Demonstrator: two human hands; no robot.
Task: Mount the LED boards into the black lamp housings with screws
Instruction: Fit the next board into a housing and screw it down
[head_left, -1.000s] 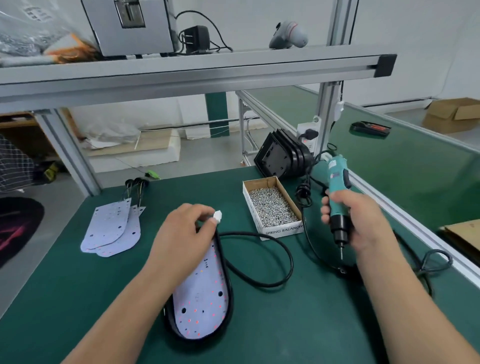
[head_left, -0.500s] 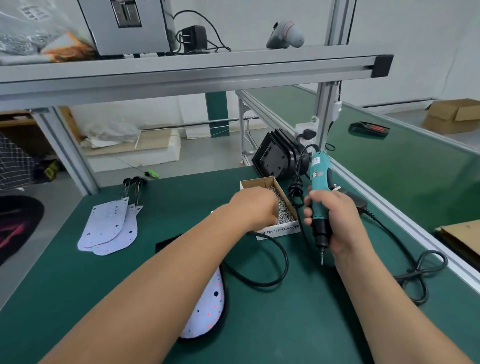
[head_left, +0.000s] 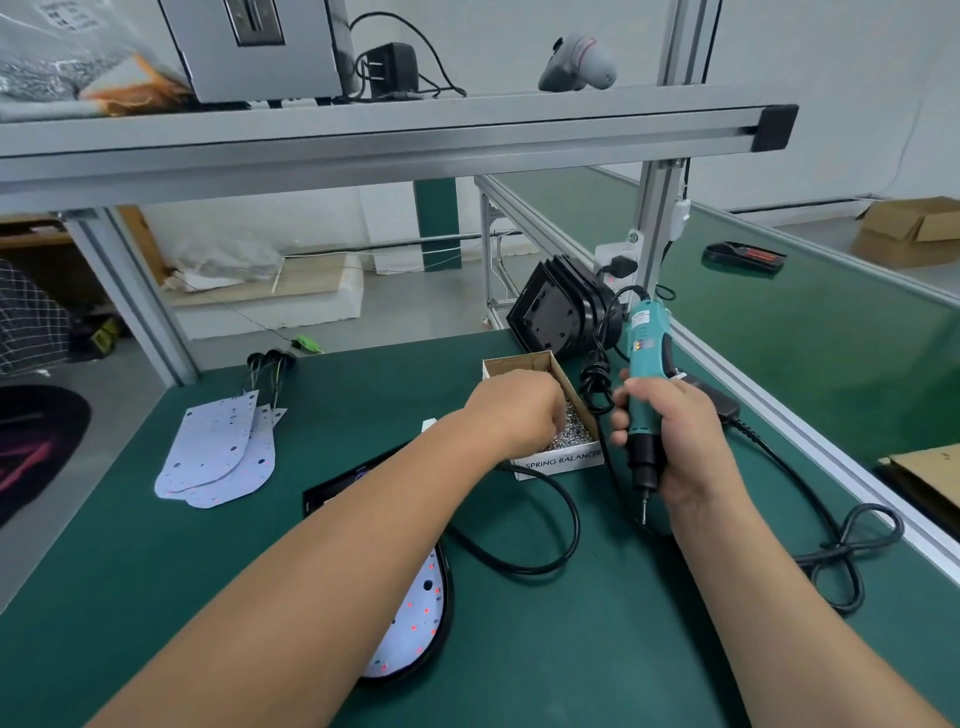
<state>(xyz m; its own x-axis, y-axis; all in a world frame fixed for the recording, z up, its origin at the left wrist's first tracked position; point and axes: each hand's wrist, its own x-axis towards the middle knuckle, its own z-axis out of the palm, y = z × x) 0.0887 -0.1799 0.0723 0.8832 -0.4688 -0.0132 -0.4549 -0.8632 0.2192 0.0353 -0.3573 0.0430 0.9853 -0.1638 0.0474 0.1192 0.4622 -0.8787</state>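
Over the cardboard box (head_left: 563, 464) of screws (head_left: 575, 432) at the middle of the green bench (head_left: 571, 654), I've got the left hand (head_left: 514, 410) reaching in from the lower left, forearm stretched diagonally across the mat, knuckles up and fingers curled down into the pile. Fingertips are buried behind the hand, so honestly I can't tell if it's pinching a screw or just poking around. The right hand (head_left: 675, 447) is just to the right of the box, wrapped tight around the teal electric screwdriver (head_left: 643, 332), thumb and fingers closed on the grip. The tool is held nearly upright, leaning a bit, with the bit (head_left: 644, 506) pointing down and hanging above the mat, not touching anything. Its black cord (head_left: 569, 525) loops on the bench in front of the box. The LED board (head_left: 415, 623) I'm working on sits inside a black lamp housing (head_left: 448, 597) near the front edge, half hidden under the left forearm. Spare LED boards (head_left: 218, 452) lie stacked flat off to the left, and more black housings (head_left: 556, 322) stand on edge behind the box. For writing, the box front reads "SPRING BALANCER". The screwdriver has a sticker with coloured marks, too small for me to read.
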